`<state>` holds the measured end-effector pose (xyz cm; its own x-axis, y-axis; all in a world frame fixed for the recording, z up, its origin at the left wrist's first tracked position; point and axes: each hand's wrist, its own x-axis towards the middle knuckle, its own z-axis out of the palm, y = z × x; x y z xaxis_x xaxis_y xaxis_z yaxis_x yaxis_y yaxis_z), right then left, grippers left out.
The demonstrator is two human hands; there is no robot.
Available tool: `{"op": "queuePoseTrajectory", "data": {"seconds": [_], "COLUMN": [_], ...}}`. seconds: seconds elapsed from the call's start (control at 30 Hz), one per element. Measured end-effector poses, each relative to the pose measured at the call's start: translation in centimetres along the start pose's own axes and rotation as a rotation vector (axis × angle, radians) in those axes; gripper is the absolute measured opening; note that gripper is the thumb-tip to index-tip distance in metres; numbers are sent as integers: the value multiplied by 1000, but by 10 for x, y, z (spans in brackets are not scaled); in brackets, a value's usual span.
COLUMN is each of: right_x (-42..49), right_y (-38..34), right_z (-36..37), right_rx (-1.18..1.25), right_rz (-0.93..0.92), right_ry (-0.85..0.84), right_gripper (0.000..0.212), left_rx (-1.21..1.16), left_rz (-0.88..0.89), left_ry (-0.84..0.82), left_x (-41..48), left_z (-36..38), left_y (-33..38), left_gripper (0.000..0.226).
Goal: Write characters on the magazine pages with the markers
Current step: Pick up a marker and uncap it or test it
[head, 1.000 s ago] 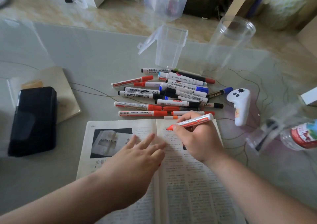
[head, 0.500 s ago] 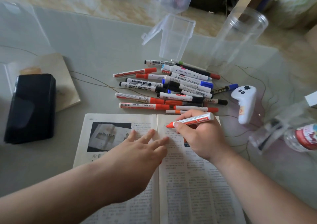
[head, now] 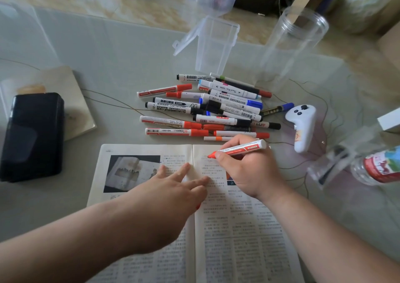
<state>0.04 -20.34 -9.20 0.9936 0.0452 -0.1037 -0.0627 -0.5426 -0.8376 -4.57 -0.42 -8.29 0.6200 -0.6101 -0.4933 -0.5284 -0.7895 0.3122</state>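
The magazine lay open and flat in the lower centre of the frame, its pages covered with dense columns of print and a dark photo on the left page. A red marker, white-barrelled with a red label and uncapped, slanted over the right page's top, tip to the left, gripped by the right hand. Just above the magazine, mid-frame, a pile of markers lay overlapping, mostly sideways, capped red, black and blue.

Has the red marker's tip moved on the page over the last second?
No. Against the magazine spine, the red marker in the right hand keeps its tip at the top of the right page, just beside the fold; only the camera shifted.
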Motion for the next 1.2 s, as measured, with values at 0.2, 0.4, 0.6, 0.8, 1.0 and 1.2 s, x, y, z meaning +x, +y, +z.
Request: {"op": "queuePoseTrajectory", "data": {"seconds": [0.2, 0.4, 0.6, 0.8, 1.0, 1.2], "right_x": [-3, -2, 1, -1, 0, 0], "right_y": [-3, -1, 1, 1, 3, -1], "right_z": [2, 3, 0, 1, 1, -4], "right_rx": [-27, -53, -87, -32, -76, -24], "right_rz": [-9, -2, 79, 20, 8, 46], "right_ry": [-23, -25, 63, 40, -2, 16], "right_gripper": [19, 16, 18, 16, 14, 19], "left_rx": [11, 21, -4, -14, -21, -10], "left_rz": [3, 0, -2, -4, -11, -5], "left_ry": [-5, -7, -24, -11, -6, 15], "left_x": [0, 0, -1, -1, 0, 1], "left_z": [-1, -1, -2, -2, -2, 3], "left_y": [1, 1, 1, 2, 2, 0], "left_gripper": [45, 45, 44, 40, 38, 38]}}
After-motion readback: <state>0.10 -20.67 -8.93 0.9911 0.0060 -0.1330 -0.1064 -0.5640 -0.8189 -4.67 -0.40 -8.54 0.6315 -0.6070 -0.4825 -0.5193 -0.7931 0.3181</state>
